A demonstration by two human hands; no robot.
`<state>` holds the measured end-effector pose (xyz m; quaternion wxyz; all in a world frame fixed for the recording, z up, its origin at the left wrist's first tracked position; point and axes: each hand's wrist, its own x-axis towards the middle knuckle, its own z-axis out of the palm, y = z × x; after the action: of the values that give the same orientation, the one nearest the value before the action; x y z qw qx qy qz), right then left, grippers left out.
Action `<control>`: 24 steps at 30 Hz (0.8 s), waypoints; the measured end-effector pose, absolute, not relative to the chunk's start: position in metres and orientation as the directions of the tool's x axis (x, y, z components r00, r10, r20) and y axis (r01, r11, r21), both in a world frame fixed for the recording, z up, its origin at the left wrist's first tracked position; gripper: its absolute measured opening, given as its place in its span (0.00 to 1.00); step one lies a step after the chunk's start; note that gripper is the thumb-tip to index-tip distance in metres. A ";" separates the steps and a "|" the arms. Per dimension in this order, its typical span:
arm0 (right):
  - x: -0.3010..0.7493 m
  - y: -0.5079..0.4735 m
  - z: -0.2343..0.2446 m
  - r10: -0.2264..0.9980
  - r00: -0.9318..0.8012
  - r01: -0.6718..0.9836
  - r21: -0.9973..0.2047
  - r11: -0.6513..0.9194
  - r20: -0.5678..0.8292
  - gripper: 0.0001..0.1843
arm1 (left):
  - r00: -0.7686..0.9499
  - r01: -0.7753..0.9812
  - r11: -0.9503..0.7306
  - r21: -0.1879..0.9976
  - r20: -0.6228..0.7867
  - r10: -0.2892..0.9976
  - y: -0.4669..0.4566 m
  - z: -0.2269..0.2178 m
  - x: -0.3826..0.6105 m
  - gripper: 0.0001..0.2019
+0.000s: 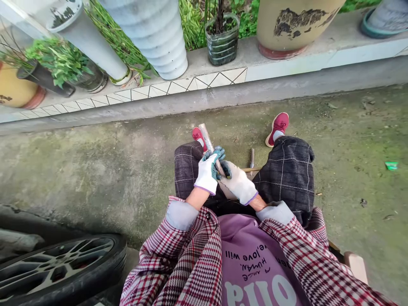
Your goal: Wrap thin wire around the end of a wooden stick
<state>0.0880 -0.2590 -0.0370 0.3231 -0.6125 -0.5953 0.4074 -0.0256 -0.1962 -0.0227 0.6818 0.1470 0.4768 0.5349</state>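
I sit with my knees apart in dark checked trousers, and both gloved hands meet in front of me. My left hand (208, 170), in a white glove with blue-green fingers, is wrapped round a pale round stick (206, 137) that points up and away towards my left shoe. My right hand (237, 182), in the same kind of glove, grips the lower end of that stick. Between my knees on the ground lies a hammer (251, 163) with a wooden handle, partly hidden behind my right hand.
A raised tiled ledge (204, 80) runs across the far side, carrying plant pots, a ribbed white pot (153, 34) and a tan jar (293, 25). A car wheel (57, 265) sits at lower left. Mossy concrete floor (95, 170) surrounds me; a green scrap (391, 165) lies right.
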 end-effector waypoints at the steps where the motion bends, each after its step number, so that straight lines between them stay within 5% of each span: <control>1: 0.084 -0.261 -0.040 0.990 -0.029 0.444 -0.890 -0.110 -0.137 0.25 | -0.029 -0.577 0.384 0.720 -0.488 0.872 -0.201 -0.025 -0.021 0.12; 8: 0.111 -0.269 -0.037 0.948 0.120 0.067 -0.951 -0.303 -0.294 0.16 | 0.052 -0.442 0.416 0.795 -0.440 0.897 -0.217 -0.020 -0.011 0.13; 15: 0.140 -0.256 -0.019 0.911 0.064 -0.225 -0.895 -0.386 -0.408 0.24 | 0.127 -0.321 0.380 0.868 -0.358 0.925 -0.201 -0.006 -0.030 0.16; 20: 0.156 -0.261 -0.028 0.898 -0.201 -0.302 -0.848 -0.436 -0.390 0.27 | 0.337 -0.071 0.498 0.864 -0.449 0.827 -0.185 -0.016 -0.054 0.13; 24: 0.171 -0.268 -0.044 0.806 -0.448 -0.243 -0.815 -0.526 -0.386 0.30 | 0.327 0.090 0.503 0.860 -0.503 0.800 -0.170 -0.034 -0.074 0.12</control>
<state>0.1714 -0.2682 -0.0437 0.3385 -0.4019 -0.3502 0.7754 -0.0736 -0.1700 -0.0344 0.6932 0.4277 0.5205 0.2561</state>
